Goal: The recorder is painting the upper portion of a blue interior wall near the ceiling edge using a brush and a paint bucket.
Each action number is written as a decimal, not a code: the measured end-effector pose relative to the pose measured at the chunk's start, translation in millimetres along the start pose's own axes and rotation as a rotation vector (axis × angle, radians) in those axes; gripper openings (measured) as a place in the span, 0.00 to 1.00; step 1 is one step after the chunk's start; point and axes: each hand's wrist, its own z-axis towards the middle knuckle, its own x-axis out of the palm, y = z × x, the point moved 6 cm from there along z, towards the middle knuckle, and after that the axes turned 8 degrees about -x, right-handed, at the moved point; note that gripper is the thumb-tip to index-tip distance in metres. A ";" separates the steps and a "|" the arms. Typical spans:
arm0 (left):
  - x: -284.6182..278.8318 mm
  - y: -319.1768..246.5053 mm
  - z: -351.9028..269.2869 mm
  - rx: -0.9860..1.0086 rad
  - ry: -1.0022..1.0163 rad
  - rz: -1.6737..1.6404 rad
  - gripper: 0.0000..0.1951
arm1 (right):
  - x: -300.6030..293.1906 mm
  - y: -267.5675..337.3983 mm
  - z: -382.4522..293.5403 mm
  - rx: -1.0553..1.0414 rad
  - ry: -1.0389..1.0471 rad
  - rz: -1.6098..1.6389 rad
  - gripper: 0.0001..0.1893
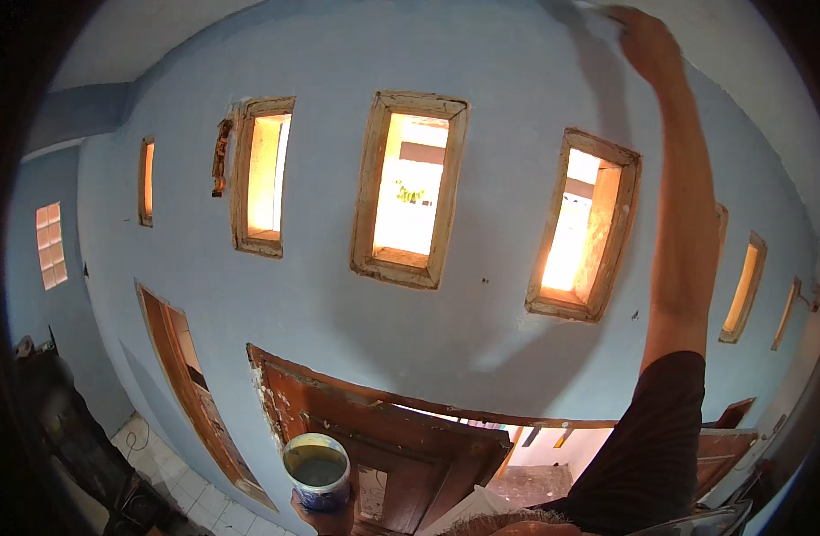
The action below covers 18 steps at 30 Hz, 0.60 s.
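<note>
My right hand (648,47) is raised to the top right of the blue wall (503,60), near the edge of the white ceiling. Its fingers are closed on the handle of a tool, mostly cut off at the frame's top, so its kind is unclear. Low in the picture, my left hand (322,517) holds a small plastic paint bucket (317,496) upright from beneath. Grey-blue paint (319,472) lies inside it, and yellowish stains mark the inner wall.
Narrow wood-framed openings, the middle one (363,194) among them, line the wall. Below stands a brown wooden door (396,442), its frame chipped. A white-tiled floor (212,512) and dark, cluttered objects (68,429) are at lower left. The white ceiling (738,60) meets the wall above.
</note>
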 end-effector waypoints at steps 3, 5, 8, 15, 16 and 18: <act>5.1 -3.0 -14.0 0.025 -0.052 0.019 0.31 | 13.5 71.9 30.4 0.102 -0.018 0.179 0.14; 11.2 -2.8 -15.0 0.024 -0.064 0.027 0.32 | 15.4 66.9 36.5 0.114 0.038 0.165 0.15; 15.7 -1.8 -20.4 0.020 -0.089 0.029 0.32 | 5.1 33.2 31.8 0.139 0.132 0.011 0.16; 31.3 -3.0 -39.9 0.041 -0.141 0.025 0.32 | -38.4 17.6 18.9 0.407 0.290 -0.158 0.10; 31.4 -1.7 -37.5 0.034 -0.138 0.025 0.32 | -33.5 26.6 22.6 0.419 0.301 -0.214 0.09; 31.5 -0.3 -34.4 0.020 -0.126 0.025 0.32 | -12.0 51.2 37.0 0.327 0.216 -0.145 0.08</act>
